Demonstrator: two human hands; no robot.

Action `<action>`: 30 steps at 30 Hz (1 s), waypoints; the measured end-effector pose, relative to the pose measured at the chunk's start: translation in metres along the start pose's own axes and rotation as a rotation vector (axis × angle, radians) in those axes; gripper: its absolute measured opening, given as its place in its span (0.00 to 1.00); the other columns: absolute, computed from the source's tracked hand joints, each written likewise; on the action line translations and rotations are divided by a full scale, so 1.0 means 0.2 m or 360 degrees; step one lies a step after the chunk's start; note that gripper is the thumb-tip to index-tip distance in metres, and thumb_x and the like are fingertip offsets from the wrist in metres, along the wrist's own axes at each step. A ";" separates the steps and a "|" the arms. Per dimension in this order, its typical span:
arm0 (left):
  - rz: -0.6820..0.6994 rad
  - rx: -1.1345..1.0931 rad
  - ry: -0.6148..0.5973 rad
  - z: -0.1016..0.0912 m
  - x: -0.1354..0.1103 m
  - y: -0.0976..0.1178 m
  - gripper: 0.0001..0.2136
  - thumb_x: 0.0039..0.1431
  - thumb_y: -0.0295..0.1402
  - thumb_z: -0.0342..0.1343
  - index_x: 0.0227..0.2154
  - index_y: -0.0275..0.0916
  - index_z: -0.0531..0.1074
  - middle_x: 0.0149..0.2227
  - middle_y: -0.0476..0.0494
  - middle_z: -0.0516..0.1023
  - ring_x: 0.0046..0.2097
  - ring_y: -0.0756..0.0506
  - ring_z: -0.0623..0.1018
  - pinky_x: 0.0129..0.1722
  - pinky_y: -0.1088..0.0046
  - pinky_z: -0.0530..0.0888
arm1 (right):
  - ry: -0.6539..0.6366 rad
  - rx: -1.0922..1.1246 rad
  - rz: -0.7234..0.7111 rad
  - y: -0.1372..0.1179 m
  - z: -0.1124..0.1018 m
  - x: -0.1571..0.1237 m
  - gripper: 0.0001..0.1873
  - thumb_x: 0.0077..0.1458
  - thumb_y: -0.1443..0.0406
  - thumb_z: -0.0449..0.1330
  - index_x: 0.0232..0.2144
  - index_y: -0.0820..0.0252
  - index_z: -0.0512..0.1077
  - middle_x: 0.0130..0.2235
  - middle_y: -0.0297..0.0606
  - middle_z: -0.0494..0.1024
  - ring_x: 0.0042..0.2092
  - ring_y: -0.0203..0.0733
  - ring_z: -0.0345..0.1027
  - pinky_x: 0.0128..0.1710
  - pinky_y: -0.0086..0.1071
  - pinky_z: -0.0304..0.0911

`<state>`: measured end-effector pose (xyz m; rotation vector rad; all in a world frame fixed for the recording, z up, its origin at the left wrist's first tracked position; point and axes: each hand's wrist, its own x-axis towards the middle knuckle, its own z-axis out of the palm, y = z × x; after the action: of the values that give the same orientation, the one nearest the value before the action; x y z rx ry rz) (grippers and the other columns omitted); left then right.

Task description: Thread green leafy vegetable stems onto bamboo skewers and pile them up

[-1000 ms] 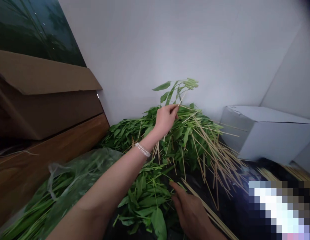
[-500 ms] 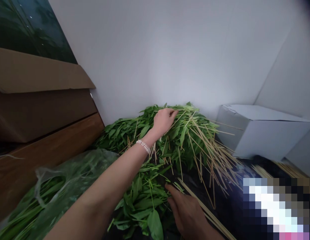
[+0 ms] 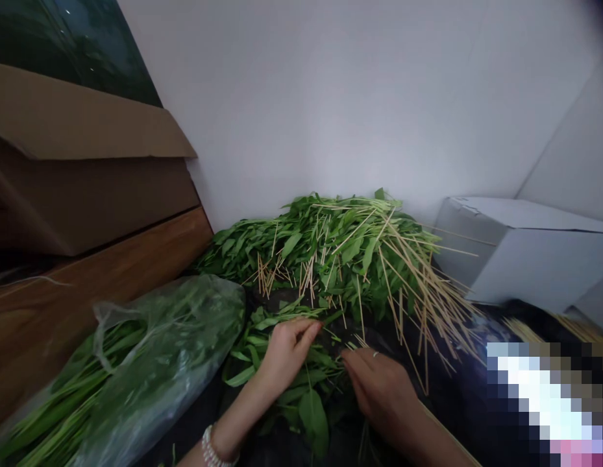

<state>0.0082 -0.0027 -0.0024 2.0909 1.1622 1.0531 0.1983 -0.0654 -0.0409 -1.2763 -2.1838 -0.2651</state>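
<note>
A big heap of green leafy stems threaded on thin bamboo skewers [image 3: 350,253] lies against the white wall. In front of it is a smaller pile of loose green leaves [image 3: 286,383] on a dark surface. My left hand [image 3: 285,353], with a pearl bracelet at the wrist, rests on this small pile with its fingers drawn together on a leafy stem. My right hand [image 3: 381,386], wearing a ring, is curled beside it over a few bamboo skewers [image 3: 358,342] whose tips stick out past the fingers.
A clear plastic bag of long green stems [image 3: 135,370] lies at the left. Behind it stand a wooden board [image 3: 87,285] and a brown cardboard box [image 3: 77,168]. A white box [image 3: 525,253] sits at the right, with more skewers [image 3: 529,327] beside it.
My left hand laid a skewered stem on top of the heap, then drew back down to the small leaf pile. My right hand shifted slightly forward.
</note>
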 end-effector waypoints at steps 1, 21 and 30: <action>-0.0008 0.0003 0.0003 0.01 -0.01 -0.02 0.15 0.63 0.39 0.49 0.32 0.39 0.80 0.31 0.44 0.81 0.33 0.45 0.78 0.36 0.73 0.72 | -0.0009 -0.0071 0.0059 0.03 -0.01 0.00 0.13 0.60 0.73 0.46 0.32 0.58 0.69 0.28 0.36 0.72 0.30 0.39 0.66 0.30 0.31 0.55; 0.0020 0.0458 0.0044 -0.06 -0.02 -0.18 0.11 0.59 0.25 0.50 0.40 0.41 0.76 0.41 0.44 0.80 0.44 0.44 0.78 0.47 0.67 0.72 | -0.0473 -0.0470 0.0492 0.15 -0.03 -0.04 0.08 0.52 0.74 0.54 0.25 0.57 0.65 0.27 0.36 0.74 0.29 0.42 0.70 0.26 0.31 0.53; 0.0000 0.0660 0.0005 -0.07 -0.04 -0.16 0.13 0.61 0.24 0.46 0.38 0.41 0.76 0.40 0.44 0.79 0.44 0.44 0.77 0.46 0.67 0.71 | -0.0333 -0.0538 0.0434 0.11 -0.01 -0.03 0.08 0.56 0.73 0.53 0.30 0.54 0.65 0.27 0.31 0.72 0.26 0.39 0.70 0.23 0.30 0.49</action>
<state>-0.0204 0.0083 -0.0216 2.3971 1.4832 0.8697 0.2205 -0.0597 -0.0450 -1.8434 -2.1617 -0.4193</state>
